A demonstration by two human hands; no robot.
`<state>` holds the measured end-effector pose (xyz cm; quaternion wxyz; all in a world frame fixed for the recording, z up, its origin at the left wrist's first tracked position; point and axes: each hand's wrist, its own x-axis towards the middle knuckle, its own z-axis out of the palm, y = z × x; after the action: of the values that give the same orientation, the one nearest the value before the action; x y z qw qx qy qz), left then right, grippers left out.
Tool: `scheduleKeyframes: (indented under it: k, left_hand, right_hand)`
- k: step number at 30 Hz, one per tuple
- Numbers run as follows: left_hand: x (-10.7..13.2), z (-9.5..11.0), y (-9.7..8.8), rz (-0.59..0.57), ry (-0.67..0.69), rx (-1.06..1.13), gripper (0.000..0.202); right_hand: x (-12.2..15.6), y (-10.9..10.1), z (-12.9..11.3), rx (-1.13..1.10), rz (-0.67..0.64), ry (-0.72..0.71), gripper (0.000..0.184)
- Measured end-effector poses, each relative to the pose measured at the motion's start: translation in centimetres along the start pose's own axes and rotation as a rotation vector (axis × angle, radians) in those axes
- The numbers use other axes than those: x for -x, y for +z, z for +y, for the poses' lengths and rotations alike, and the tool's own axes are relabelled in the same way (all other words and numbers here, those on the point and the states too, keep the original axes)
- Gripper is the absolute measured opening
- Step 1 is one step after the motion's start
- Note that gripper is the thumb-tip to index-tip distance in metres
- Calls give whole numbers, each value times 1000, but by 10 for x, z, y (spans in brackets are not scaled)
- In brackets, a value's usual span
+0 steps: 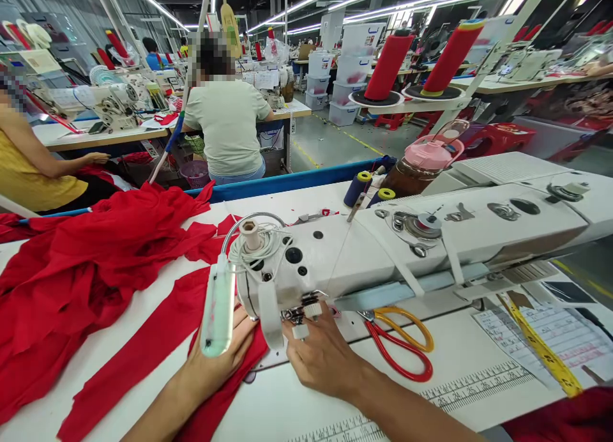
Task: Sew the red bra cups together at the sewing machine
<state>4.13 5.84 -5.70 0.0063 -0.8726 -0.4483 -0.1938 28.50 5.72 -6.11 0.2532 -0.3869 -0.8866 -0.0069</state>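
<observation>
My left hand (225,349) lies on a strip of red fabric (227,397) left of the needle area of a white sewing machine (330,253). Its fingers are stretched out, partly behind a small lamp (218,311). My right hand (320,356) is at the right of the machine head, fingers curled in close under the needle bar parts. Its fingertips are hidden there, so what they pinch cannot be made out. Scissors (426,372) with one red and one orange handle lie just right of this hand.
A large heap of red fabric (96,257) covers the table's left side. To the right are a yellow tape measure (541,349) and a written sheet (507,340). Behind the machine stand a pink-lidded jug (426,158) and red thread cones (390,65). A person (227,122) sits ahead.
</observation>
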Motion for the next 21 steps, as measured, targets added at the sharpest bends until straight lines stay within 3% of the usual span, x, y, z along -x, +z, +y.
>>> scheduleKeyframes:
  k: [5, 10, 15, 18, 21]
  left_hand:
    - [-5, 3, -7, -2, 18, -14, 35]
    - [19, 8, -24, -22, 69, -114, 39]
    - [42, 35, -33, 141, 19, -232, 30]
    - [53, 54, -24, 275, 1, -199, 28]
    - [67, 67, -10, 395, -39, -163, 23]
  right_hand:
    - [-5, 1, -1, -4, 177, 10, 21]
    - [-9, 1, 1, -18, 236, -15, 25]
    - [-16, -2, -4, -6, 232, -18, 25]
    - [-7, -28, -3, 53, 243, 48, 23]
    - [23, -78, 14, 155, 345, 256, 19]
